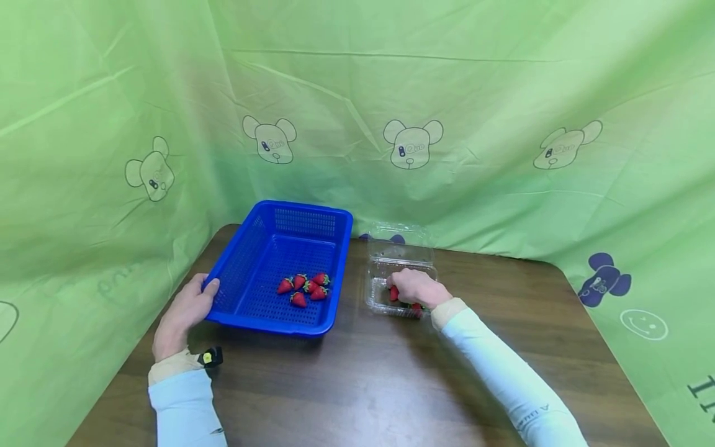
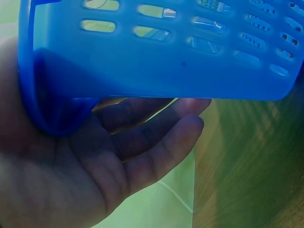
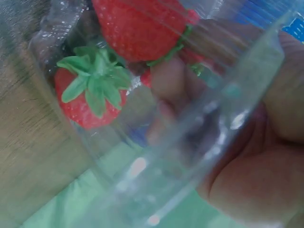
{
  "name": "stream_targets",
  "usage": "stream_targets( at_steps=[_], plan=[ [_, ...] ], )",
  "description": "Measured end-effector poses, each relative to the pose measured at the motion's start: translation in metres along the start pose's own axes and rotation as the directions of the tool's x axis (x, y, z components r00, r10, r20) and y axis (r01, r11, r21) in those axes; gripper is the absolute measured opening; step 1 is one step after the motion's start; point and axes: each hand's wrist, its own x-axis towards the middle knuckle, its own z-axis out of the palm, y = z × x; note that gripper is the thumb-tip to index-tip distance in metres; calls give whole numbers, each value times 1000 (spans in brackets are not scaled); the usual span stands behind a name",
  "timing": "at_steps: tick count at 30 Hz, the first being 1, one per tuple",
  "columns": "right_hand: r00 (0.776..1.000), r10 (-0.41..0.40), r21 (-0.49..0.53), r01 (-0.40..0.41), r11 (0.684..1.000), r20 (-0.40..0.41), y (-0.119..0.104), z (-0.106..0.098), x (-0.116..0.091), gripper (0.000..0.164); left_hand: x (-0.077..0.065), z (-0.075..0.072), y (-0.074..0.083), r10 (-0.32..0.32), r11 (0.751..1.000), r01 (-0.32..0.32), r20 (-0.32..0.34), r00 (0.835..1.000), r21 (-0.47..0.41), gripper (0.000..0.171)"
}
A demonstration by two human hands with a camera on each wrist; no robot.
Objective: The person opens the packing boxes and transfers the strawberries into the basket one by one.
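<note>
My left hand (image 1: 187, 310) grips the near left corner of a blue plastic basket (image 1: 220, 313), the thumb over its rim. In the left wrist view the fingers (image 2: 161, 152) of that hand reach beneath the slotted wall. Several red strawberries (image 1: 298, 300) with green leaves lie on the basket's floor, toward the right. My right hand (image 1: 416, 287) is down in a clear hinged plastic box (image 1: 377, 304), fingers curled at a strawberry (image 1: 394, 293). In the right wrist view, another strawberry (image 3: 92, 90) lies in the box, leaves facing the camera; the box's clear wall partly veils the fingers.
The box's clear lid (image 1: 399, 242) stands raised at the back, against a green curtain (image 1: 475, 205). Curtain also runs along both sides of the brown wooden table (image 1: 357, 385). A small black device (image 1: 211, 357) sits at my left wrist.
</note>
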Motion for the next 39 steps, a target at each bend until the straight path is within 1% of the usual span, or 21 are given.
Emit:
stream_targets(
  at_steps=[4, 9, 11, 13, 15, 18, 21, 26, 29, 34, 39],
  plan=[
    [1000, -4, -8, 4, 1000, -7, 1, 2, -1, 22, -1, 0, 1, -1, 1000, 1, 0, 1000, 6, 61],
    [1000, -26, 5, 26, 1000, -13, 1, 1, -1, 12, -1, 2, 0, -7, 1000, 7, 7, 1000, -1, 61],
    [999, -31, 23, 32, 999, -14, 1, -2, -3, 13, -1, 3, -1, -14, 1000, 14, 14, 1000, -5, 62],
    [999, -42, 37, 43, 998, -23, 2, -6, -5, 18, 0, 4, -1, -19, 1000, 19, 18, 1000, -7, 62],
    [998, -45, 39, 47, 998, -50, 2, -11, -7, 20, 0, 4, -1, -21, 1000, 21, 22, 1000, -11, 63],
    [994, -49, 34, 53, 998, -93, 2, -21, -10, 19, 0, 4, -1, -15, 1000, 16, 20, 1000, -6, 62],
    [992, -41, 32, 45, 998, -120, 1, -31, -12, 17, 1, 2, 0, -9, 1000, 9, 12, 1000, 3, 62],
    [984, -37, 48, 46, 998, -173, -4, -45, -12, 17, 2, -1, 0, -3, 1000, 3, 11, 1000, 15, 62],
    [970, -42, 53, 56, 997, -239, -7, -52, -11, 18, 4, -2, 1, -11, 1000, 11, 17, 1000, 10, 63],
    [928, -82, 41, 104, 994, -364, -15, -64, -10, 16, 5, -4, 3, -15, 1000, 15, 15, 1000, -11, 64],
    [890, -115, 58, 157, 986, -442, -27, -68, -9, 11, 1, -3, 3, -26, 1000, 26, 25, 999, 4, 63]
  ],
)
